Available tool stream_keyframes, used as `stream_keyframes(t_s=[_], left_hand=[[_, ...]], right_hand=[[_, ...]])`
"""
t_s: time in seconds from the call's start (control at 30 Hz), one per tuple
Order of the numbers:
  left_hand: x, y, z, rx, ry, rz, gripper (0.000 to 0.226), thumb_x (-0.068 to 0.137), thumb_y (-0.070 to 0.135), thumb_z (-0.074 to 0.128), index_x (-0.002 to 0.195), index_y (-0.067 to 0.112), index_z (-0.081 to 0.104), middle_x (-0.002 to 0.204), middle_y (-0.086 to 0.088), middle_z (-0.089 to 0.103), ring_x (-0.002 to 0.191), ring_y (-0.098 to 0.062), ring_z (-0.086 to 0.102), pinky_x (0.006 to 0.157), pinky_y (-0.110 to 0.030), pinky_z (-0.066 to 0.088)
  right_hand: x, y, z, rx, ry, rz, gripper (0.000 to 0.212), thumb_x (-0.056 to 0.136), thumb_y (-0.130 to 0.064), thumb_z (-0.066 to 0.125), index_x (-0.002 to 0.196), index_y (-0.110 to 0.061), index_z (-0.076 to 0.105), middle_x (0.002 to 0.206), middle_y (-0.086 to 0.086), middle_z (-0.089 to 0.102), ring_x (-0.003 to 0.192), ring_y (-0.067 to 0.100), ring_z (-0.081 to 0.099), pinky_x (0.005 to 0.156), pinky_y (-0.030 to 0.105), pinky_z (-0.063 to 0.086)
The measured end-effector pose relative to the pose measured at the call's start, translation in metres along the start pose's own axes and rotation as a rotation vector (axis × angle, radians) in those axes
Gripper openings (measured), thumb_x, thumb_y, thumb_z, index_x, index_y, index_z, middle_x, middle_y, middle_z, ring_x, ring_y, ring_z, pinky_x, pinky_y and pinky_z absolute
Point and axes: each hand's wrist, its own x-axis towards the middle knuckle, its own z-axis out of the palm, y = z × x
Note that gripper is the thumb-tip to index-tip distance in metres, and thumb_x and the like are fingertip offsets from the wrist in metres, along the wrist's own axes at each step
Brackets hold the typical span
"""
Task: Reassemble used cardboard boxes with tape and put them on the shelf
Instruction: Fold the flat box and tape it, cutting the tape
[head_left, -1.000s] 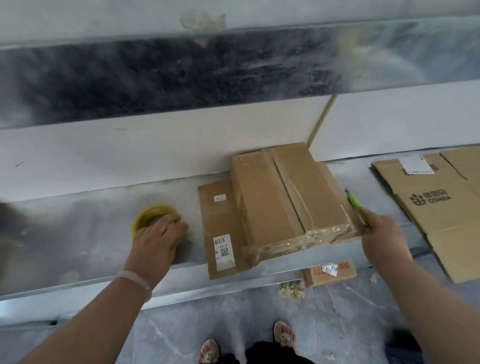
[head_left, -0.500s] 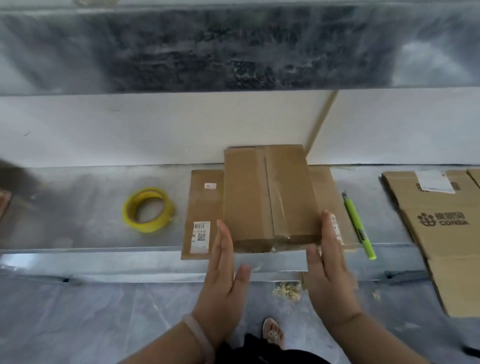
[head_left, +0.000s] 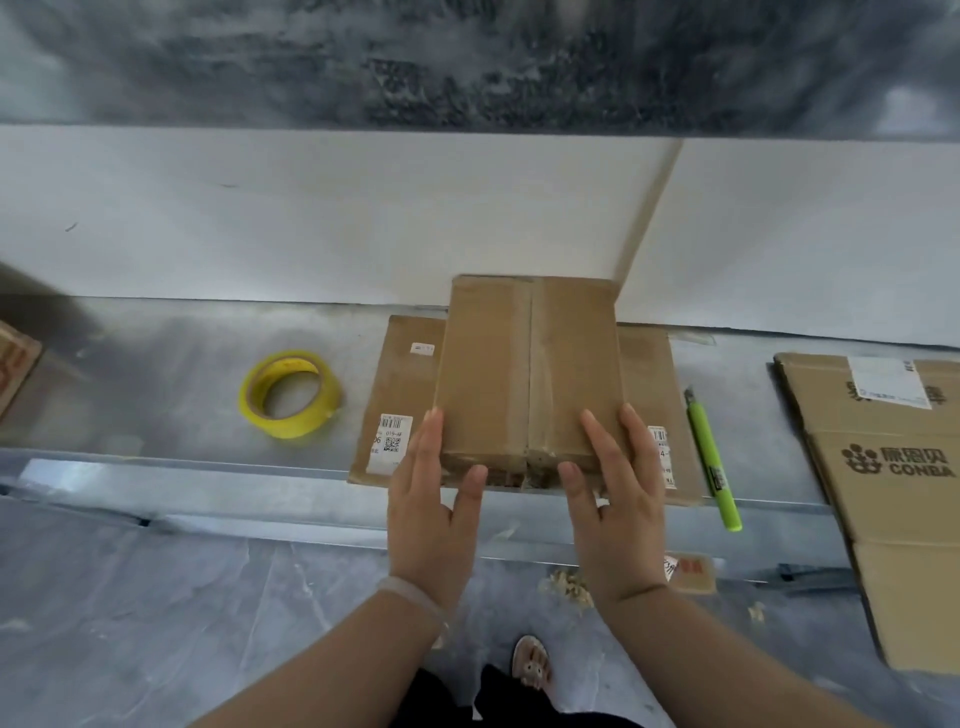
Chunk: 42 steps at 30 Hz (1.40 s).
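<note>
L hand (head_left: 431, 504) & R hand (head_left: 615, 499) press straight fingers to the box (head_left: 524, 374), which sits between them on flat cardboard (head_left: 405, 384). Tape (head_left: 288, 395) is left of L fingers, knife (head_left: 711, 457) right of R fingers.

Your grey ledge (head_left: 156, 374) carries, L to R: yellow tape roll (head_left: 306, 421), flat labelled cardboard sheet (head_left: 410, 384), green cutter (head_left: 709, 452) overhanging front edge, flattened CONBA box (head_left: 883, 457).
</note>
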Motion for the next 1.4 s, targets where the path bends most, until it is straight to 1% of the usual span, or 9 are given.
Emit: stream_keyframes(t_s=[0.2,0.3,0.37,0.47,0.6,0.73,1.03,1.2,1.4], left_hand=[[0.014,-0.012,-0.018,-0.014,-0.047,0.121,0.041,0.098,0.032,0.044,0.139,0.038,0.039,0.138,-0.001,0.057,0.124,-0.007,0.049,0.104,-0.016,0.037],[0.024,-0.013,-0.03,0.059,-0.067,0.217,0.043,0.097,0.043,0.041,0.136,0.03,0.051,0.138,0.008,0.053,0.125,0.0,0.045,0.105,-0.034,0.042],[0.034,-0.005,-0.035,0.199,0.022,0.338,0.048,0.093,0.053,0.048,0.127,0.023,0.064,0.137,-0.001,0.054,0.123,-0.014,0.048,0.104,-0.045,0.043],[0.049,0.016,-0.026,0.348,0.003,0.64,0.047,0.088,0.059,0.056,0.115,0.023,0.073,0.129,-0.004,0.06,0.116,-0.025,0.054,0.101,-0.044,0.042],[0.063,0.017,-0.005,0.375,-0.091,0.765,0.038,0.087,0.06,0.061,0.096,0.026,0.077,0.097,0.012,0.069,0.088,-0.019,0.059,0.078,-0.042,0.048],[0.066,0.007,-0.005,0.33,-0.101,0.831,0.031,0.088,0.051,0.067,0.098,0.024,0.078,0.097,0.011,0.071,0.084,-0.018,0.06,0.077,-0.036,0.049],[0.072,-0.028,-0.032,0.465,-0.288,0.989,0.039,0.101,0.026,0.049,0.139,0.018,0.052,0.144,0.001,0.052,0.136,-0.02,0.044,0.116,-0.041,0.033],[0.067,-0.028,-0.034,0.409,-0.269,0.822,0.047,0.099,0.031,0.047,0.14,0.007,0.048,0.148,-0.009,0.045,0.142,-0.023,0.033,0.12,-0.025,0.02],[0.069,-0.023,-0.04,0.563,-0.313,0.89,0.042,0.101,0.021,0.039,0.138,0.005,0.051,0.146,-0.012,0.048,0.139,-0.023,0.036,0.12,-0.023,0.017]], right_hand=[[0.015,0.022,-0.022,0.036,-0.07,-0.144,0.042,0.097,-0.023,0.05,0.138,-0.029,0.051,0.153,-0.009,0.04,0.138,-0.014,0.028,0.111,0.006,0.023],[0.019,0.026,-0.033,-0.009,-0.115,-0.24,0.04,0.098,-0.022,0.049,0.138,-0.026,0.05,0.152,-0.006,0.04,0.139,-0.01,0.028,0.113,0.011,0.024],[0.024,0.021,-0.037,-0.092,-0.074,-0.349,0.036,0.097,-0.034,0.05,0.131,-0.026,0.061,0.148,-0.002,0.046,0.138,0.0,0.033,0.114,0.022,0.029],[0.034,0.006,-0.032,-0.179,-0.043,-0.512,0.037,0.092,-0.046,0.058,0.117,-0.023,0.072,0.135,0.005,0.059,0.13,0.026,0.048,0.108,0.041,0.041],[0.048,0.006,-0.015,-0.231,-0.008,-0.591,0.032,0.086,-0.048,0.067,0.102,-0.024,0.079,0.113,-0.004,0.071,0.113,0.025,0.061,0.092,0.048,0.049],[0.054,0.019,-0.014,-0.196,-0.018,-0.657,0.03,0.089,-0.047,0.066,0.105,-0.024,0.078,0.114,-0.006,0.07,0.112,0.022,0.059,0.092,0.046,0.048],[0.051,0.042,-0.033,-0.199,-0.251,-0.713,0.041,0.104,-0.027,0.043,0.141,-0.01,0.049,0.144,0.005,0.052,0.142,0.023,0.04,0.117,0.042,0.033],[0.044,0.047,-0.033,-0.237,-0.255,-0.684,0.05,0.101,-0.018,0.043,0.149,-0.008,0.033,0.155,0.008,0.036,0.148,0.024,0.028,0.122,0.034,0.023],[0.045,0.046,-0.038,-0.276,-0.308,-0.664,0.048,0.101,-0.013,0.037,0.149,-0.006,0.033,0.157,0.009,0.033,0.149,0.025,0.026,0.122,0.034,0.021]])
